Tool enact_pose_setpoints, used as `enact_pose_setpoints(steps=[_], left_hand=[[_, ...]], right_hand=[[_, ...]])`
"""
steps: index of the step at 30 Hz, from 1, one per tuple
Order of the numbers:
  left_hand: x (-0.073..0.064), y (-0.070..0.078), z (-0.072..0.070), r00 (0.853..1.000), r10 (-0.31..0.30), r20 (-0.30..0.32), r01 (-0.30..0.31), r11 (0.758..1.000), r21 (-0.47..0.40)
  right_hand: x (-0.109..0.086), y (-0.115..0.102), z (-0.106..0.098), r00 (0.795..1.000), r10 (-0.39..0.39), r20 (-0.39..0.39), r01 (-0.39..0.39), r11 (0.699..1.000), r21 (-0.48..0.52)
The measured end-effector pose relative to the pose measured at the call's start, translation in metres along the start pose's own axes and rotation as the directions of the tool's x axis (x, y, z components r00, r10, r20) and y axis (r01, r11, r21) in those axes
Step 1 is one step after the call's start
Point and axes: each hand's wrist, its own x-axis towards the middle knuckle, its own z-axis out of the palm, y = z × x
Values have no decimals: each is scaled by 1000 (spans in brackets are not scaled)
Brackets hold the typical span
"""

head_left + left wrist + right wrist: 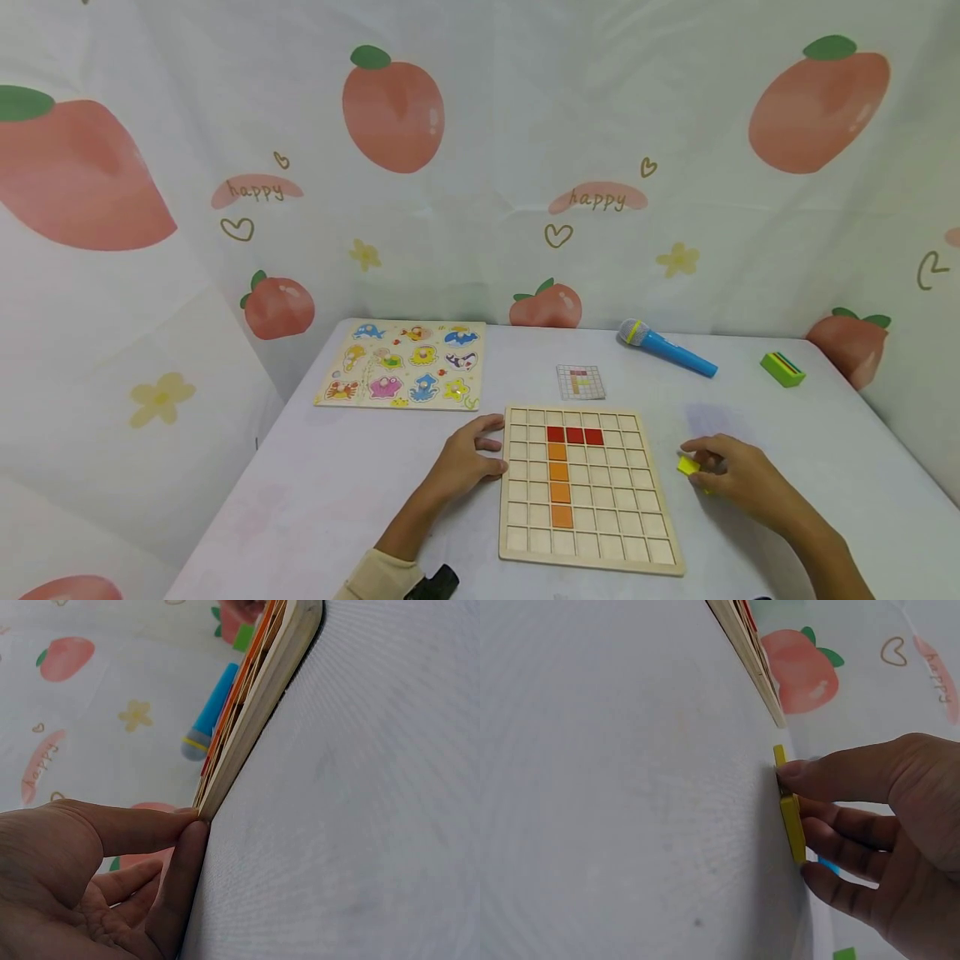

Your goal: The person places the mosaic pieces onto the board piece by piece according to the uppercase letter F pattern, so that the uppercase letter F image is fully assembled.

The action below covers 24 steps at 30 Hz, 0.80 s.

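A wooden grid board [615, 546] lies on the table, with three red tiles [574, 436] in a row and a column of several orange tiles [559, 472] below their left end. At the board's left edge is my left hand [461, 460], its fingertips touching the side. In the left wrist view the thumb and a finger meet the wooden edge [251, 724]. To the right of the board, my right hand [738, 477] pinches at small yellow tiles [687, 465] close over the table. The right wrist view shows its thumb against the yellow tiles [792, 829], other fingertips on their far side.
A pattern card [581, 382] lies behind the board. An animal peg puzzle [405, 367] is at the back left. Back right are a blue toy microphone [671, 349] and a green block stack [782, 369]. A printed curtain [480, 167] hangs behind the table.
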Motion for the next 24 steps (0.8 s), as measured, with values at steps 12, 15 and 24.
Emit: enact_pose_setpoints(steps=[12,15,24], left_hand=[[0,1,0,1000,-3,-4,3,1000,4],[1,1,0,1000,-2,-4,2,1000,15],[0,1,0,1000,-5,-5,6,1000,12]], right_hand=[[-1,-3,0,999,-46,-18,46,999,21],[-2,-5,1,997,-68,-22,69,997,38],[0,-15,3,991,-129,-32,130,989,65]])
